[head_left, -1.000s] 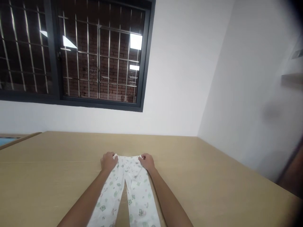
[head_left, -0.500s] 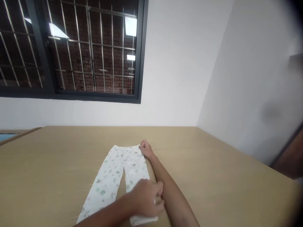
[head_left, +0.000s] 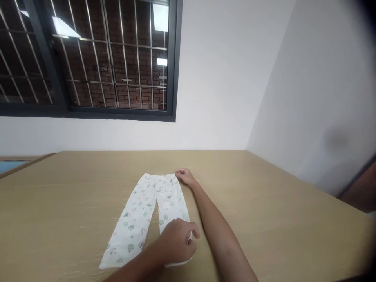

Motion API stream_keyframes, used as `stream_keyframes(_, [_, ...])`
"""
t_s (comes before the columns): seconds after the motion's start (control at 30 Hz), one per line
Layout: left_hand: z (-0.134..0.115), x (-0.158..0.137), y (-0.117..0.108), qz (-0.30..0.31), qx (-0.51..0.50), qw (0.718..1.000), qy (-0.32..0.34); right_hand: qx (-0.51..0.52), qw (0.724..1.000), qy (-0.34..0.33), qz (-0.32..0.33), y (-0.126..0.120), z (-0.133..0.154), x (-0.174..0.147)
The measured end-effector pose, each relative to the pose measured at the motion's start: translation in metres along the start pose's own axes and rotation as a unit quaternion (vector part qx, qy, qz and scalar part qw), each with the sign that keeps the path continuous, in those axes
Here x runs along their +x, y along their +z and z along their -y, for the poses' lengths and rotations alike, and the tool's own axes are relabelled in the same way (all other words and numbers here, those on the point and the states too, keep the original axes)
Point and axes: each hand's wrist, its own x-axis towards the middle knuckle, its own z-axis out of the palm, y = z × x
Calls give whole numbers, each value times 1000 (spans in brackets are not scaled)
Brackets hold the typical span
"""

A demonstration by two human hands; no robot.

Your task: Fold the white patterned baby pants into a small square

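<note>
One pair of small white trousers (head_left: 147,211), printed with green figures, is laid flat on a light wooden table (head_left: 264,219), waistband away from the camera and two legs spread toward it. Nearest the camera, the left hand (head_left: 178,244) is curled over the hem of the right-side trouser leg, the fingers (head_left: 194,235) closed around a fold of the white cloth. The hem beneath is partly hidden by that hand. Further back, the right hand (head_left: 185,176) is pressed on the right corner of the waistband, fingers bent and pinched on the fabric edge; its forearm is stretched along the trouser leg's outer side. The left-side trouser leg is left untouched. Behind the table, one dark-framed window (head_left: 88,58) with metal bars is set in a white wall (head_left: 220,78), a brick surface seen through the glass.
</note>
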Motion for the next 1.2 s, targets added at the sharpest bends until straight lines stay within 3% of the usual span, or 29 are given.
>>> stream_keyframes(0.23, [-7,-13,-29,-36,-241,966,-84,89,996,5,23,26,6,5])
stream_keyframes(0.37, [-4,-37,-62,-156,-311,929,-121,89,995,25,32,50,15,16])
stream_keyframes(0.43, [6,-56,-78,-232,-368,888,-149,64,998,18,24,63,21,28])
stream_keyframes(0.6, [41,-115,-95,-376,-510,743,-216,-7,999,18,30,99,33,61])
stream_keyframes(0.7, [59,-141,-89,-403,-536,697,-255,-58,995,47,73,119,35,76])
stream_keyframes(0.8, [70,-155,-80,-403,-556,675,-268,-115,984,73,113,134,34,85])
stream_keyframes(0.9, [76,-159,-72,-367,-576,677,-274,-169,971,82,145,144,33,89])
stream_keyframes(1.0, [79,-163,-69,-333,-556,711,-273,-213,962,64,158,152,33,87])
stream_keyframes(1.1, [83,-171,-69,-293,-448,792,-293,-247,960,11,133,159,40,82])
stream_keyframes(1.2, [86,-183,-72,-245,-214,894,-307,-272,958,-52,81,163,53,67])
